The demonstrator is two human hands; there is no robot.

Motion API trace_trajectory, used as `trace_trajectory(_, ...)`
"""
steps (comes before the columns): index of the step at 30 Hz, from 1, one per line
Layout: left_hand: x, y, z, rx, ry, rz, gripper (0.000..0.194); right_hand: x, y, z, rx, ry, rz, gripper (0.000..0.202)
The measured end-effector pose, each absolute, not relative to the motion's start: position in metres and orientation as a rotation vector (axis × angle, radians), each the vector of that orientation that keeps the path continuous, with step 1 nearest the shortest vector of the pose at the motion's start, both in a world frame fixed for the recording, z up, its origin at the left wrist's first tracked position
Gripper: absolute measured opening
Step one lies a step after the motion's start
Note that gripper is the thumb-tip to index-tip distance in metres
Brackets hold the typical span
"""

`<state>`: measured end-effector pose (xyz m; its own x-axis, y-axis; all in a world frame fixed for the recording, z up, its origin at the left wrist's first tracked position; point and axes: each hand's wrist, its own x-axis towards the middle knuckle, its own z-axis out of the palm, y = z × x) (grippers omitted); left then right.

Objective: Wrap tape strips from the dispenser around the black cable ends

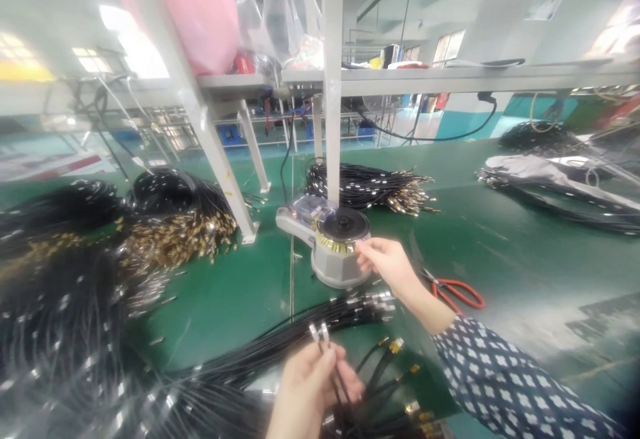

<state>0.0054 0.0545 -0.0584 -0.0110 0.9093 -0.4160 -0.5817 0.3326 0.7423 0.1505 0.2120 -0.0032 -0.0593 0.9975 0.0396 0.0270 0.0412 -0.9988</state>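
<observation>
My left hand (pixel 317 382) is closed around black cables (pixel 340 386), and two silvery connector ends (pixel 319 332) stick up above the thumb. At the rim of a grey round tape dispenser (pixel 340 262), my right hand (pixel 383 259) pinches thumb and fingers together. Short yellow tape pieces (pixel 333 246) line that rim beneath the black disc on top. Whatever lies between the right fingertips is too small to make out. Just behind the left hand lies a bundle of black cables (pixel 300 322) with silvery ends.
Red-handled scissors (pixel 457 292) lie right of my right forearm. Piles of black cables with gold-coloured ends (pixel 170 239) cover the left of the green table (pixel 235 292). Another cable coil (pixel 365 186) sits behind the dispenser. White metal posts (pixel 333 92) carry a shelf (pixel 450 80) above.
</observation>
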Motion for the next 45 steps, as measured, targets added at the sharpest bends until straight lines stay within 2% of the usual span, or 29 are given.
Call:
trace_trajectory(10,0.005,0.054,-0.058,0.424,1.012,1.225,0.042,0.155,0.209,0.018,-1.039,-1.233,1.049,0.029)
trace_trajectory(20,0.007,0.052,-0.050,0.436,1.010,1.232,0.040,0.162,0.205,-0.009,-1.097,-1.274,1.042,0.031)
trace_trajectory(27,0.006,0.053,-0.052,0.436,1.008,1.229,0.043,0.148,0.207,0.002,-1.072,-1.226,1.050,0.038)
trace_trajectory(33,0.007,0.053,-0.050,0.437,0.992,1.230,0.041,0.154,0.203,0.017,-0.986,-1.204,0.999,0.031)
trace_trajectory(45,0.008,0.051,-0.049,0.424,1.006,1.243,0.040,0.146,0.196,-0.004,-1.051,-1.307,0.938,0.027)
